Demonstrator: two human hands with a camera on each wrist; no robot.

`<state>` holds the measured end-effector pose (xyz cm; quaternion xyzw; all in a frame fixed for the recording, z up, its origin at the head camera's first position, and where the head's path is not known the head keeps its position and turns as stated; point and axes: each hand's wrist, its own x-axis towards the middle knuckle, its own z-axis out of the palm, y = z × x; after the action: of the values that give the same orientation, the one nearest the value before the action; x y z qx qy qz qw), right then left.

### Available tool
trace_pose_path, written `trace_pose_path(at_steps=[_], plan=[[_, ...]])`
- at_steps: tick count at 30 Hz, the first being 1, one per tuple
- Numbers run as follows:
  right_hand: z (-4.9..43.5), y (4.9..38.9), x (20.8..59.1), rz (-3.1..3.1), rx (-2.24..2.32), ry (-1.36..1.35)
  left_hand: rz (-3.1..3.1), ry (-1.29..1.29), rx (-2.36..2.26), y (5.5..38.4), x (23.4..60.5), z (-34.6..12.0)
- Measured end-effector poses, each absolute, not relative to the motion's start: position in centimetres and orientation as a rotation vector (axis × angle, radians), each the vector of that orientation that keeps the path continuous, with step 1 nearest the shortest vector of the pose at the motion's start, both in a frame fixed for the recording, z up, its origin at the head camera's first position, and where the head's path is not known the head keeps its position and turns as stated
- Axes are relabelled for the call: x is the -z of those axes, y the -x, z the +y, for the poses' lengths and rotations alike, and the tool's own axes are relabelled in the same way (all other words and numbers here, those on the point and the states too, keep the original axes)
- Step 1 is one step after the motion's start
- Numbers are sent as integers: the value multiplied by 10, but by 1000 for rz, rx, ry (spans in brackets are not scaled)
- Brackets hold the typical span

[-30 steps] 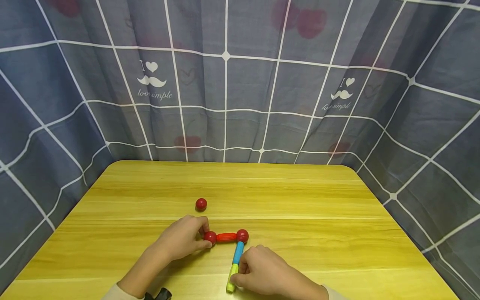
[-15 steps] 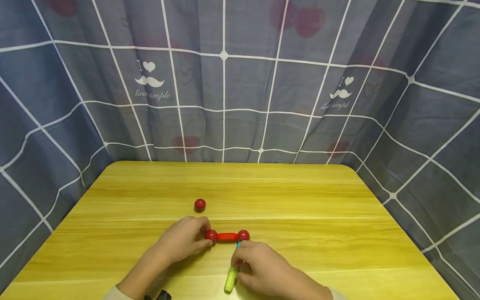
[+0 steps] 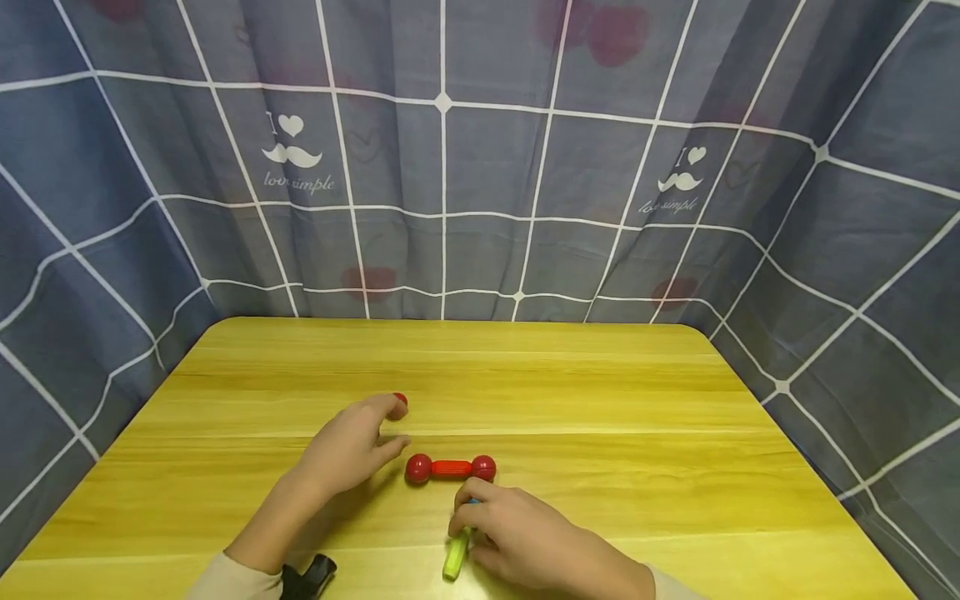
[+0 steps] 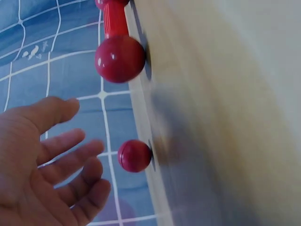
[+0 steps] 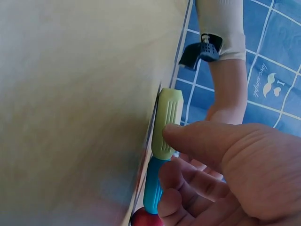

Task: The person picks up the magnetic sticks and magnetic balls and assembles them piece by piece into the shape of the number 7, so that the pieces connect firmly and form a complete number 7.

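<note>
My left hand (image 3: 345, 446), fingers spread, reaches over the table at a loose red ball (image 3: 402, 398), which its fingertips partly hide in the head view. In the left wrist view a gap shows between the fingers and that ball (image 4: 134, 156). A red toy building stick (image 3: 451, 469) lies with a red ball (image 3: 418, 469) at its left end and another ball (image 3: 483, 467) at its right. My right hand (image 3: 525, 533) holds a yellow-green stick (image 5: 168, 106), thumb on its side, fingers bent by the joint with a blue stick (image 5: 153, 188). The blue stick's far end meets the right ball.
The wooden table (image 3: 637, 433) has rounded far corners. A grey-blue curtain (image 3: 487, 183) with white grid lines stands behind it and on both sides. A black wrist device (image 3: 309, 577) sits at the left sleeve, near the front edge.
My left hand has let go of the left red ball and moved up and away to the loose ball. My right hand has shifted forward along the sticks, covering more of the blue one.
</note>
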<state>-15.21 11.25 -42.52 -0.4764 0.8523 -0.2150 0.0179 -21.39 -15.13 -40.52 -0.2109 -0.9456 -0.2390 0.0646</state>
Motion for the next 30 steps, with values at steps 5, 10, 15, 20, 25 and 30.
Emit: trace_pose_path(at_steps=[5,10,15,20,25,30], plan=[[110,153,425,2648,640,1517,-2788,613,695,226,405,-157],[108,154,424,2649,614,1555,-2818,611,680,236,409,-161],[107,153,423,2643,567,1603,-2884,602,665,236,410,-166],[109,153,423,2632,526,1623,-2950,605,668,235,412,-164],[109,155,426,2622,529,1649,-2989,628,686,229,411,-160],[107,158,429,2609,508,1666,-3042,607,694,216,408,-159]])
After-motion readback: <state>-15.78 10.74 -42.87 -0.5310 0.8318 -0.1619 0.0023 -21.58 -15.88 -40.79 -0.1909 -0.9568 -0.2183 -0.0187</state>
